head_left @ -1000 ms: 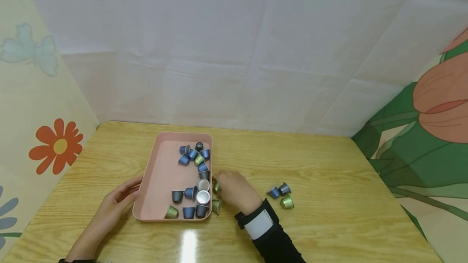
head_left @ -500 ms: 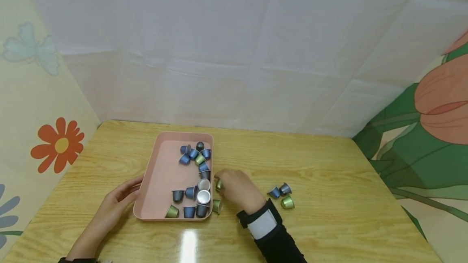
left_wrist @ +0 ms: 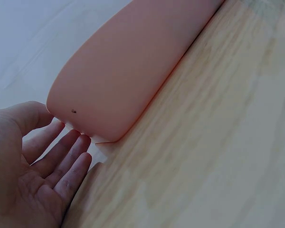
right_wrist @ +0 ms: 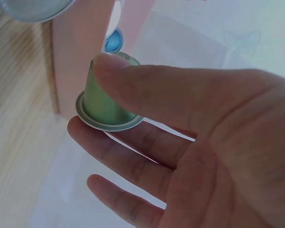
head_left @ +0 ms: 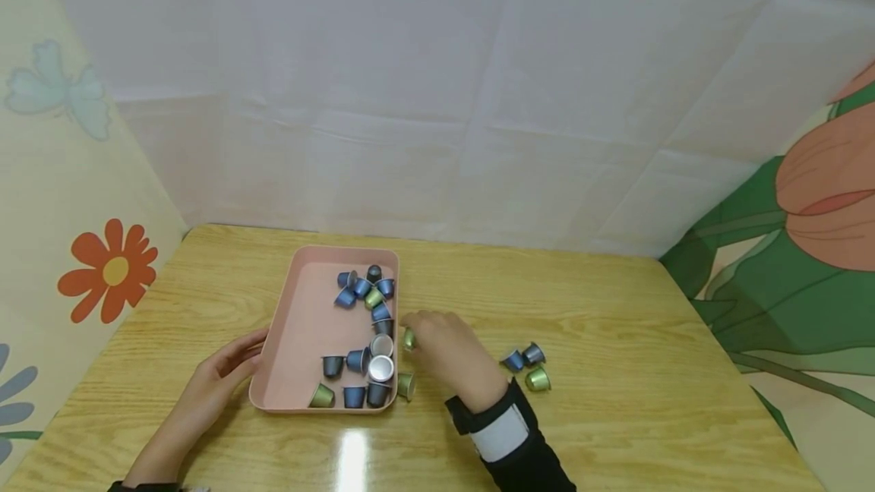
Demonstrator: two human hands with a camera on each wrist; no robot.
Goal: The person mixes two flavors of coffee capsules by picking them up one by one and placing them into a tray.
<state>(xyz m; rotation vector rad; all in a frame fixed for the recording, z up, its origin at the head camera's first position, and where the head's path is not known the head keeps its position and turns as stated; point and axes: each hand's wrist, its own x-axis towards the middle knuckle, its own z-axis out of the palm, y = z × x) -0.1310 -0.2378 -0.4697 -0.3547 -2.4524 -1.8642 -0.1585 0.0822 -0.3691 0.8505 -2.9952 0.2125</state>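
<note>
My right hand [head_left: 447, 351] pinches a green coffee capsule [right_wrist: 102, 104] between thumb and fingers, just off the right side of the pink tray [head_left: 301, 340]. In the right wrist view the capsule's wide rim faces down toward the fingertips. My left hand [head_left: 222, 370] rests at the tray's left side, thumb and fingertips at its outer wall in the left wrist view. Blue, dark grey and green capsules lie along the tray's right half, among them a silver-faced capsule [head_left: 380, 368]. Another green capsule [head_left: 405, 386] lies on the table against the tray's lower right side.
To the right of my right wrist, a blue capsule [head_left: 513, 360], a dark grey capsule [head_left: 533, 354] and a green capsule [head_left: 538, 379] lie grouped on the wooden table [head_left: 615, 370]. A white cloth [head_left: 424, 97] hangs behind the table.
My right hand has shifted slightly right and away from the tray wall, with the green capsule in its fingers. My left hand and the tray hold nearly the same place.
</note>
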